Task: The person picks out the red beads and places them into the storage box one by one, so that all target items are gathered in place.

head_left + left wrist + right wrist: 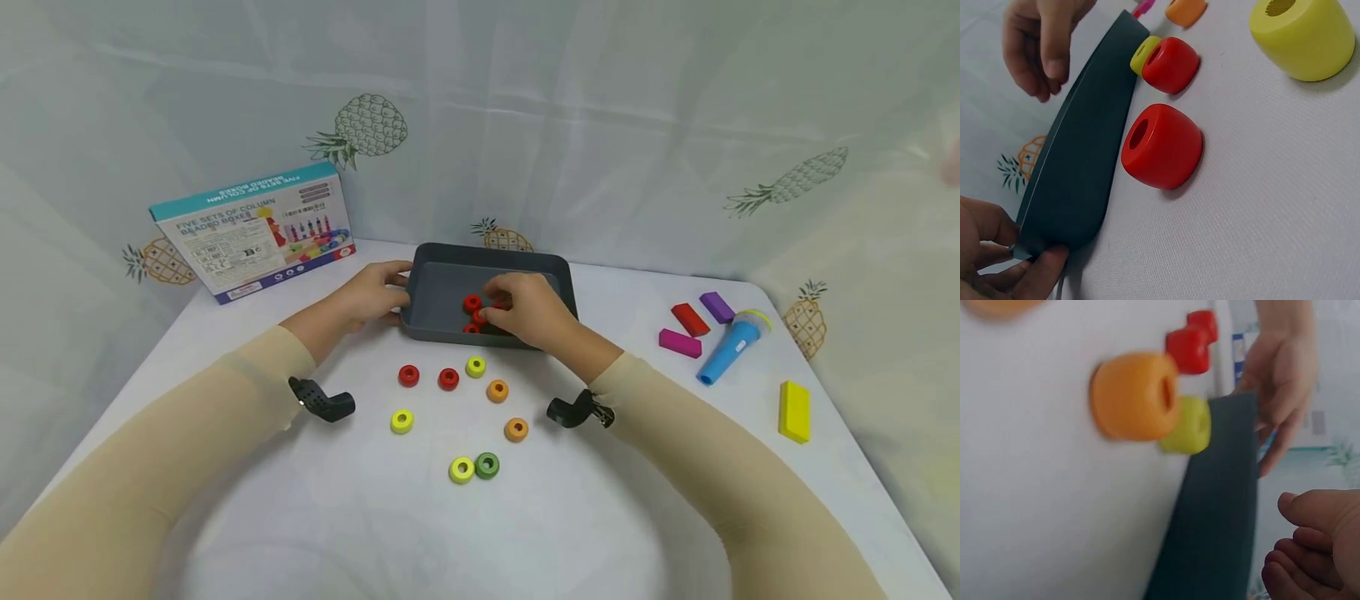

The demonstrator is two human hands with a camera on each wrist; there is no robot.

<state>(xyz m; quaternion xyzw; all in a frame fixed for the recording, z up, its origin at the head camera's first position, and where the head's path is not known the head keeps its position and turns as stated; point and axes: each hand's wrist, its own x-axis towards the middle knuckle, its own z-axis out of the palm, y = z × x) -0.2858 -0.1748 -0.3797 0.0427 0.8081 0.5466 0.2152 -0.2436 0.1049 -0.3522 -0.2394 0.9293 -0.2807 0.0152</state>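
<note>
A dark grey tray stands at the back of the white table with several red beads inside. My left hand grips the tray's left end; the left wrist view shows fingers and thumb at its corner. Over the tray's right half hangs my right hand, fingers loosely bent beside the red beads. No bead shows between its thumb and fingers in the right wrist view. In front of the tray lie two red beads, an orange bead and a yellow bead.
Nearer me are more yellow beads, another orange one and a green bead. A printed bead-set box leans at the back left. To the right lie a blue toy microphone, a red block and a yellow block.
</note>
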